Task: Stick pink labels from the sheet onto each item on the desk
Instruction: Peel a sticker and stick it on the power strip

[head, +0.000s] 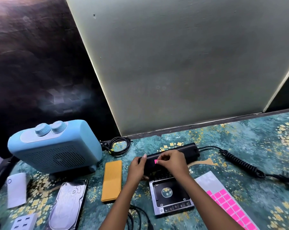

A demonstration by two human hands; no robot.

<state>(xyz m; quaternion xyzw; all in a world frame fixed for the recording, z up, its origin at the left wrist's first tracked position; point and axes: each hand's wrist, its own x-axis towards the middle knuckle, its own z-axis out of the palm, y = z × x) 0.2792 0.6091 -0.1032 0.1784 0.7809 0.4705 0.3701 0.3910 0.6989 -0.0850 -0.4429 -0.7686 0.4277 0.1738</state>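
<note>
A long black box-shaped device [188, 150] lies on the patterned desk behind my hands. My left hand [137, 168] grips its near-left end. My right hand [172, 161] pinches a small pink label [155, 161] against the device's top face. The label sheet [230, 201], grey with rows of pink squares, lies at the lower right.
A blue fan heater [57, 146] stands at the left. An orange case [112, 180], a hard drive [69, 205], a drive caddy [170, 195], a white card [17, 188] and a white plug adapter [24, 221] lie nearby. Black cables [120, 145] and a coiled cord [243, 165] trail across the desk.
</note>
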